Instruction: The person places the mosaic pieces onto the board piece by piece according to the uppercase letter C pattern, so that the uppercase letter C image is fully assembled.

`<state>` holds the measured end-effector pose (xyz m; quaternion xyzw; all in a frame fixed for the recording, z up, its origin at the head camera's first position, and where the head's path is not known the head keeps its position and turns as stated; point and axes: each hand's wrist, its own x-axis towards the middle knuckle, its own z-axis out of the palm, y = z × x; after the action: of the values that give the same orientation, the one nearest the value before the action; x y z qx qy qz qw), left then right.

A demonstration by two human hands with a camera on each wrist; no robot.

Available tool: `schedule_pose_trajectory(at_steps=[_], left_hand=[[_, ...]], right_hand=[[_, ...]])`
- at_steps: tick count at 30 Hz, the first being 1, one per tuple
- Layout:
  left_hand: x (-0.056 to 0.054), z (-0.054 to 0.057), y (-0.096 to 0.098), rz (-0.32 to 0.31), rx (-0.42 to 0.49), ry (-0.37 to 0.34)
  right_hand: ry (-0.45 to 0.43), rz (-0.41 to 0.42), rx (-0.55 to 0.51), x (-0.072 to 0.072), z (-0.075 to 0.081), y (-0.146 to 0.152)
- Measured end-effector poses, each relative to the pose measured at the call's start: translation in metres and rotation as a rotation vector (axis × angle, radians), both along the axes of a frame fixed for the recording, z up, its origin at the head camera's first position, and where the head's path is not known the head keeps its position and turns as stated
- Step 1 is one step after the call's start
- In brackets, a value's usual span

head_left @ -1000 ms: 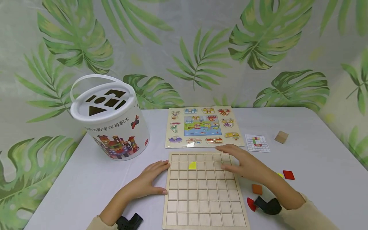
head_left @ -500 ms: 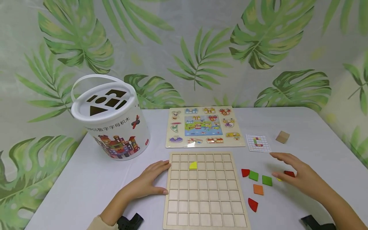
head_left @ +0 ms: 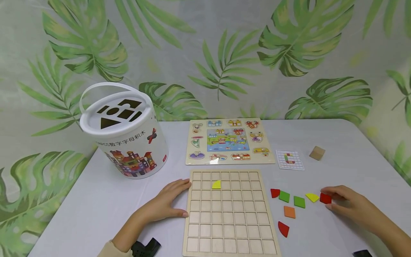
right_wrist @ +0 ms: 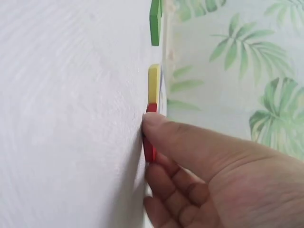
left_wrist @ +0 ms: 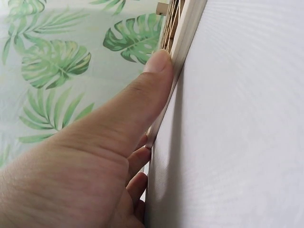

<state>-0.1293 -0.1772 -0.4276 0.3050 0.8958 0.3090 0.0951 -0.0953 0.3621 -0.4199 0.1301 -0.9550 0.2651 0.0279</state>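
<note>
Pinching red tile [head_left: 325,198], bucket [head_left: 126,137] reading 数字字母积木

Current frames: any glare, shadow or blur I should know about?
Head: small white glare on the puzzle near its front edge, no strong blur. Left wrist: scene turned sideways, soft shadow on the table beside the left hand. Right wrist: also sideways, soft shadow beside the right hand, which partly hides the red tile.
</note>
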Motion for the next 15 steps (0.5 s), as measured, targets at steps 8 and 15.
schedule_pose_trajectory(at_steps=[8, 15], left_hand=[[0.000, -0.001, 0.000, -0.001, -0.002, -0.002], [0.000, -0.001, 0.000, 0.001, -0.006, -0.001]], right_hand=[[-0.088, -0.045, 0.099, -0.006, 0.006, -0.007], [0.089, -0.005, -0.044, -0.012, 0.024, -0.035]])
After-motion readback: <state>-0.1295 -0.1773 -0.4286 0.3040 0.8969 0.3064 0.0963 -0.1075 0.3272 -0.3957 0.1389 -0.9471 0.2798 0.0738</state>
